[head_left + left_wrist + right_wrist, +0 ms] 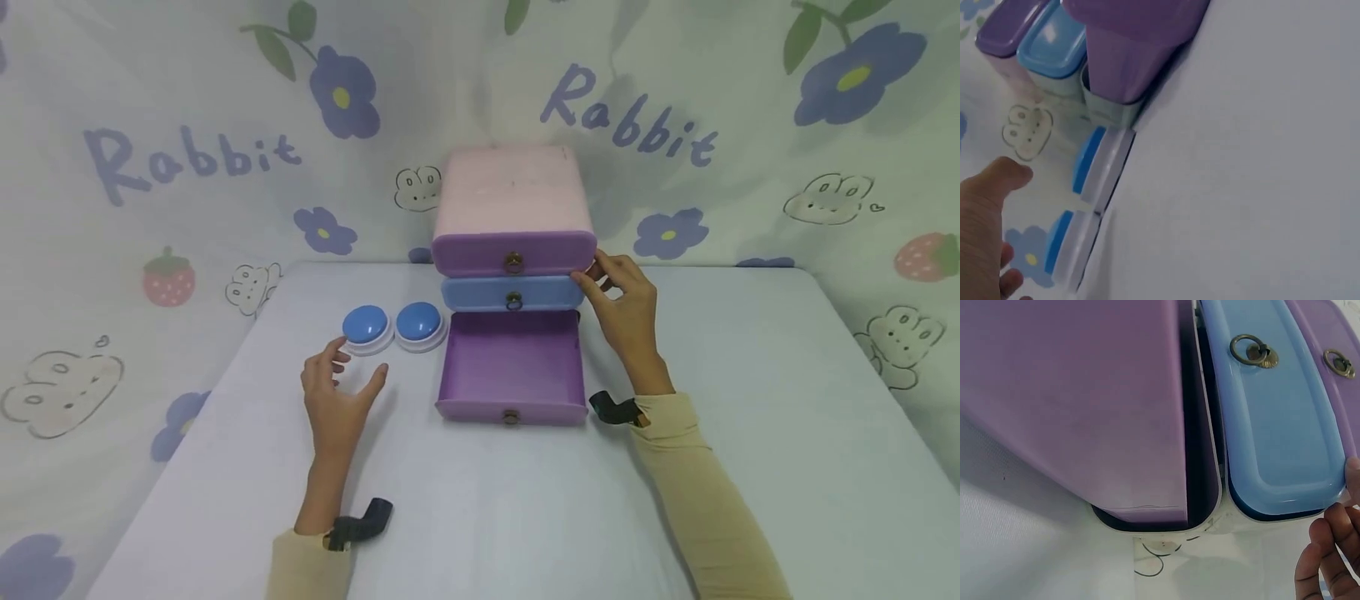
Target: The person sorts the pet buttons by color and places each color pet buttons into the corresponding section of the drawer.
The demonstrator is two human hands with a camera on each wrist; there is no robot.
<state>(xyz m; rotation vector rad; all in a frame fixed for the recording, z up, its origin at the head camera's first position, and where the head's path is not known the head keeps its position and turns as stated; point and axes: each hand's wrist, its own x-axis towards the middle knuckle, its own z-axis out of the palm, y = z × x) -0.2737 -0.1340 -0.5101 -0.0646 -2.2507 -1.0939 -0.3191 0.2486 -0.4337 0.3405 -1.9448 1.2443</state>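
Note:
A small drawer cabinet (513,187) with a pink top stands at the back middle in the head view. Its purple top drawer (472,255) and blue middle drawer (480,294) are closed; the purple bottom drawer (551,413) is pulled out and looks empty. My right hand (628,312) holds the cabinet's right edge, thumb (1352,475) at the front near the blue drawer's corner and fingers by the side. My left hand (337,396) hovers with fingers spread, in front of two white-based blue domes like push buttons, the left one (365,325) and the right one (418,322).
The white tabletop (480,508) carries all these things. Behind it hangs a printed cloth (225,75) with flowers, rabbits and lettering. Brass ring pulls (1254,351) stick out from the drawer fronts. The right dome stands close to the cabinet's left side.

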